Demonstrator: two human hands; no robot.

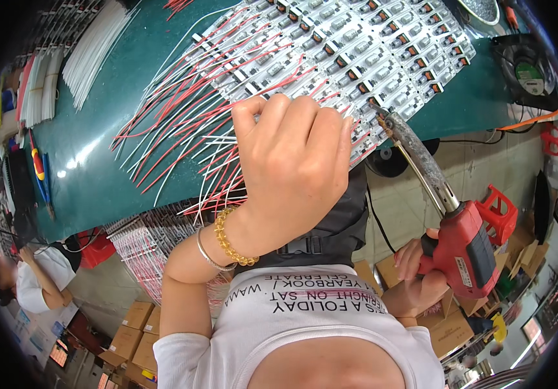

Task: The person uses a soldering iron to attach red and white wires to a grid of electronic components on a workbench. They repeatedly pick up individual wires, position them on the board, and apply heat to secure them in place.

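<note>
A large panel of small circuit boards (389, 55) lies on the green table, with red and white wires (175, 123) fanning out from its left side. Over the panel's near edge my left hand (295, 162) is closed, back of the hand up; its fingertips are hidden, so what they pinch cannot be made out. My right hand (421, 269) grips the handle of a red and black soldering gun (467, 249). The gun's long metal barrel points up and left, its tip near the boards just right of my left fingers.
Bundled white wires (97, 52) lie at the far left, a yellow-red screwdriver (37, 162) and blue tweezers (47, 178) below them. A black fan (526, 74) and a metal bowl (484, 9) stand at right. A red stool (498, 214) is beyond the gun. Another person (42, 275) sits lower left.
</note>
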